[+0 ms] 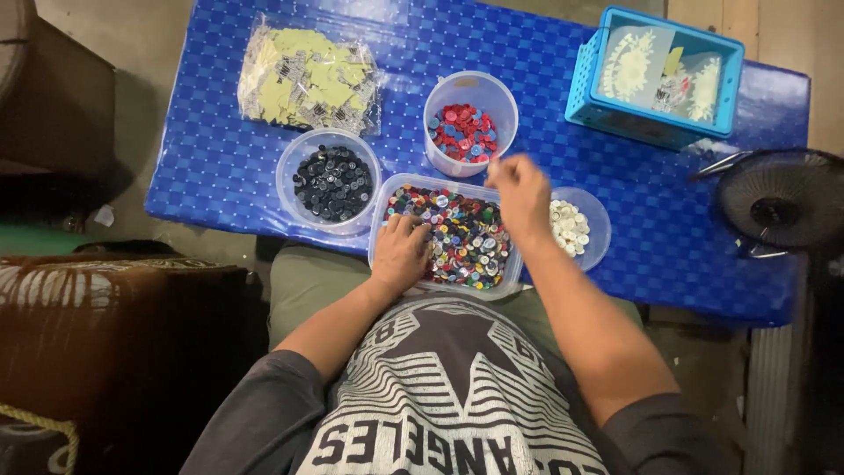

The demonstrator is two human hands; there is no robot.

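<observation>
Carefully, we keep our left hand spread flat in the tray of mixed buttons, grasping nothing, while our right hand hangs blurred beside the tub of red and blue buttons, its grip too smeared to tell. Lifting one button at a time seems wise. Everything sits on a blue checked bench over a bare floor, near a small black fan.

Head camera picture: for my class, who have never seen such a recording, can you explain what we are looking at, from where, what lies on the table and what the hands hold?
One camera, worn on a person's head, looks down at their bare hands; there is no machine. A blue table carries a rectangular tub of mixed buttons, a bowl of dark buttons, a cup of red and blue buttons, a bowl of white buttons, a bag of pale cut-outs and a blue basket. The left hand rests in the mixed buttons. The right hand is raised, blurred; whether it holds anything cannot be told.
</observation>
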